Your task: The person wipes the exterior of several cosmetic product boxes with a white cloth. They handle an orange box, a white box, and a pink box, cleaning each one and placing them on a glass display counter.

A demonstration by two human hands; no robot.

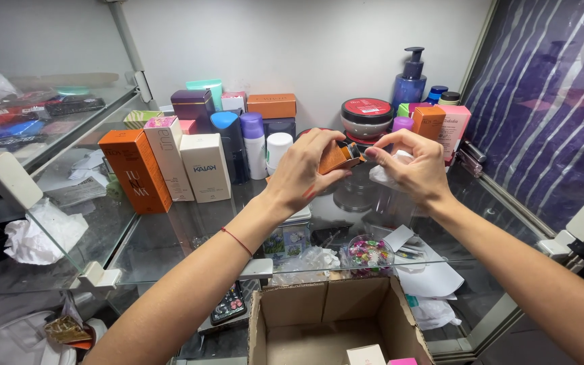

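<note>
My left hand [303, 169] grips a small orange box [336, 157] above a glass shelf [170, 233]. My right hand [415, 165] pinches the box's open end flap with its fingertips and also has a crumpled white paper [381, 174] tucked in its palm. Both hands are raised at mid-frame, in front of a row of cosmetic boxes and bottles.
A tall orange box [134, 170] and two white boxes [204, 166] stand on the left of the shelf. Jars, a blue pump bottle [410, 80] and pink and orange boxes [443, 126] crowd the back right. An open cardboard carton [336, 324] sits below.
</note>
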